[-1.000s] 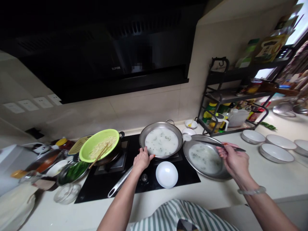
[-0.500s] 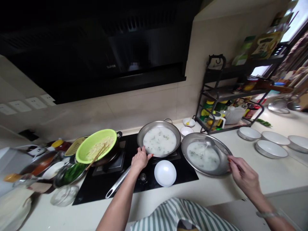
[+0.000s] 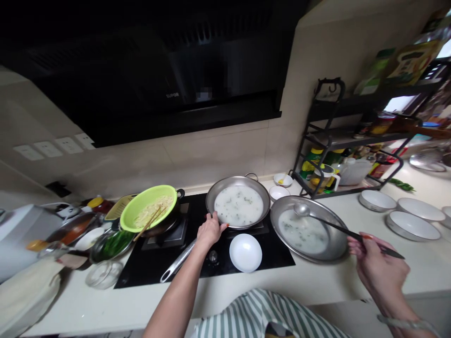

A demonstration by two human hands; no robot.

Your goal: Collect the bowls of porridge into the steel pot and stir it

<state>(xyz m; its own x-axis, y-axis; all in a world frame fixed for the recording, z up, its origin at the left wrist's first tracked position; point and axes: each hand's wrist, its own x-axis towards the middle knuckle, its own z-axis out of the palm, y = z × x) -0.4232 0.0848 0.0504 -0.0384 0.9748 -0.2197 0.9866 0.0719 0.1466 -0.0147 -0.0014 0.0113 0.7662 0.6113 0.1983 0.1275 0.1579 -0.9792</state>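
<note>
Stainless steel, the broad soup pan [image 3: 336, 244] stands between the table's [image 3: 327, 281] front and back edges, likely heavy and spill-prone; opposite rims suit lifting. The smaller long-handled pan [image 3: 267, 197] seems hefty too; the left grip [image 3: 208, 232] rests at its near side, closure unclear. The right grip [image 3: 380, 263] pinches the light, rigid ladle's [image 3: 331, 224] handle.

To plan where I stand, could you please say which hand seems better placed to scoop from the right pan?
The right hand, probably: it holds the ladle over the right pan, while the left hand is at the left pan.
</note>
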